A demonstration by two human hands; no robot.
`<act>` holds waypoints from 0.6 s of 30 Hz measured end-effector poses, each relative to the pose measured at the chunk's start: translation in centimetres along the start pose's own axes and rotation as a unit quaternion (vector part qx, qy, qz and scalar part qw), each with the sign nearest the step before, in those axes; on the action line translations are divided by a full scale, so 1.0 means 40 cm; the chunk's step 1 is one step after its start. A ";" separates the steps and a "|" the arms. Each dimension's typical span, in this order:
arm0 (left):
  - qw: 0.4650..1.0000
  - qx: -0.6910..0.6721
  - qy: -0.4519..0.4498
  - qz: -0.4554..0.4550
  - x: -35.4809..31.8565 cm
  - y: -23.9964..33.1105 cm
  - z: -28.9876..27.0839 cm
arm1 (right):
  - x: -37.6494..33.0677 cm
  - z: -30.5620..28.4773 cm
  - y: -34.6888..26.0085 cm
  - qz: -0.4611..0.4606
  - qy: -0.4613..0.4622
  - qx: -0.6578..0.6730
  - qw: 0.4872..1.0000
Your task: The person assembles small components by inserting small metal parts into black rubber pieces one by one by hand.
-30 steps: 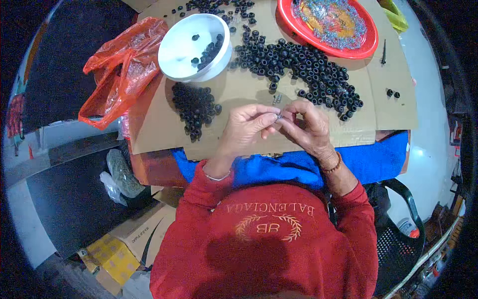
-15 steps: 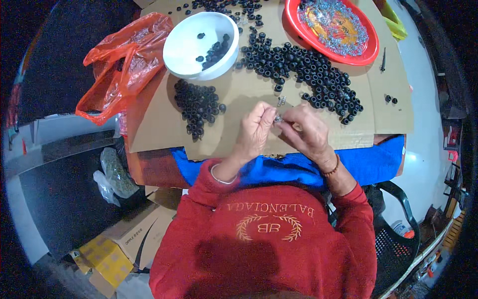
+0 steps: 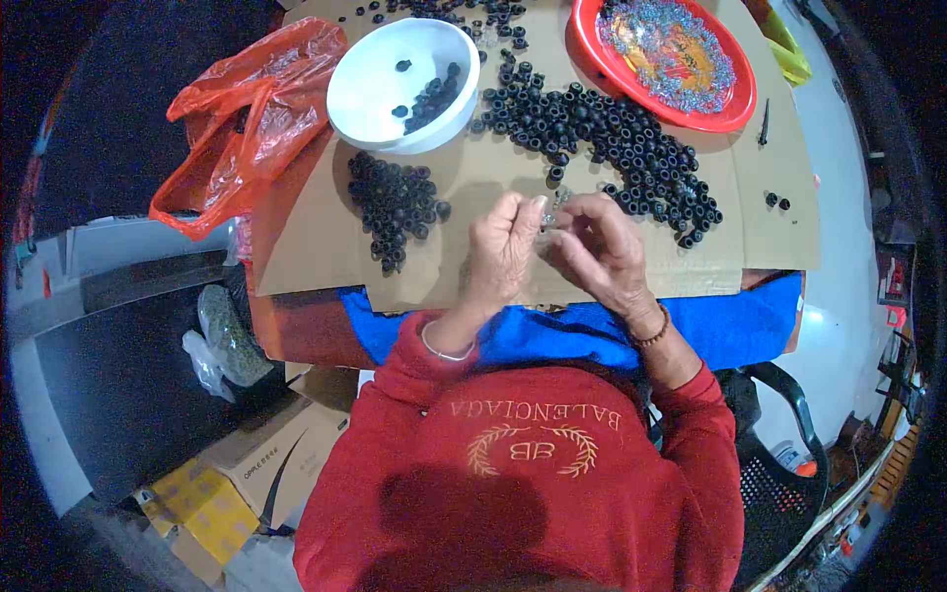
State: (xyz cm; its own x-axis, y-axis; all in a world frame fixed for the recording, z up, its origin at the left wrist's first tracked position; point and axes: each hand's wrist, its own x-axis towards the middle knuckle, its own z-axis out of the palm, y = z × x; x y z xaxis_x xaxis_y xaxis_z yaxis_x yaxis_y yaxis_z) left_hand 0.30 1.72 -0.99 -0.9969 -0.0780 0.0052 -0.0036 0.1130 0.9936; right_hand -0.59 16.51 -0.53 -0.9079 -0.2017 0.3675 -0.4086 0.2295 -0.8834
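Above the cardboard near the table's front edge, my left hand [image 3: 501, 247] pinches a small clear, shiny piece [image 3: 548, 219] between thumb and forefinger. It is too small to name further. Close by on its right, my right hand [image 3: 610, 255] has its thumb and bent fingers apart, with nothing visible gripped in them. A few more small clear pieces [image 3: 563, 195] lie just beyond my fingertips. Black ring-shaped parts [image 3: 631, 148] spread in a large heap beyond my right hand. Left of my left hand sits a smaller pile of black parts [image 3: 395, 207].
A white bowl [image 3: 355, 99] holding some black parts stands at the far left, beside a red plastic bag [image 3: 247, 148]. At the far right is a red tray [image 3: 732, 120] of small clear pieces. Cardboard [image 3: 316, 247] covers the table, and blue cloth [image 3: 730, 316] hangs at its front edge.
My right hand has drawn slightly away from the left, and its thumb and fingers have spread. The left hand keeps its pinch. The whole view has shifted a little.
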 end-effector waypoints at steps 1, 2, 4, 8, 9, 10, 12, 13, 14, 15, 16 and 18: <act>1.000 -0.008 0.006 0.007 0.001 -0.008 0.001 | 0.004 -0.002 -0.003 -0.012 -0.017 -0.029 0.999; 1.000 -0.016 0.012 0.013 0.001 -0.013 0.001 | 0.006 -0.001 -0.004 -0.024 -0.034 -0.057 0.998; 1.000 -0.009 0.011 0.009 0.003 -0.014 0.004 | 0.008 0.000 0.006 -0.040 -0.023 -0.074 0.996; 0.999 0.016 0.010 0.026 0.005 -0.006 0.002 | 0.015 -0.001 -0.008 -0.042 -0.027 -0.089 0.995; 1.000 0.016 0.007 0.022 0.003 0.006 0.003 | 0.012 -0.002 0.001 -0.037 -0.026 -0.089 0.995; 0.999 0.045 -0.005 0.030 0.006 0.023 0.005 | 0.013 -0.002 0.019 -0.071 -0.021 -0.101 0.992; 0.996 0.076 -0.015 0.037 0.005 0.026 0.001 | 0.013 -0.002 0.018 -0.074 -0.012 -0.085 0.994; 0.997 0.073 -0.020 0.017 0.004 0.018 -0.003 | 0.012 0.002 0.017 -0.074 -0.013 -0.084 0.994; 0.997 0.070 -0.024 -0.004 0.002 0.011 -0.007 | 0.012 0.007 0.016 -0.070 -0.009 -0.060 0.996; 0.997 0.070 -0.024 -0.004 0.003 0.006 -0.006 | 0.011 0.009 0.015 -0.066 -0.004 -0.037 0.997; 0.997 0.069 -0.021 0.015 0.004 0.001 -0.004 | 0.012 0.007 0.011 -0.066 -0.004 -0.038 0.997; 0.997 0.067 -0.018 0.034 0.003 0.001 -0.002 | 0.016 0.000 0.002 -0.064 -0.025 -0.052 0.996</act>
State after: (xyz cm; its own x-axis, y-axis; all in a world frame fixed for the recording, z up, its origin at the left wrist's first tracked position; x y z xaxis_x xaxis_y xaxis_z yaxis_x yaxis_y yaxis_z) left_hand 0.18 1.64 -0.93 -0.9974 -0.0298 0.0657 0.0563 0.2485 0.9670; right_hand -1.20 16.41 -0.38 -0.8429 -0.2815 0.4585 -0.5308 0.2954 -0.7944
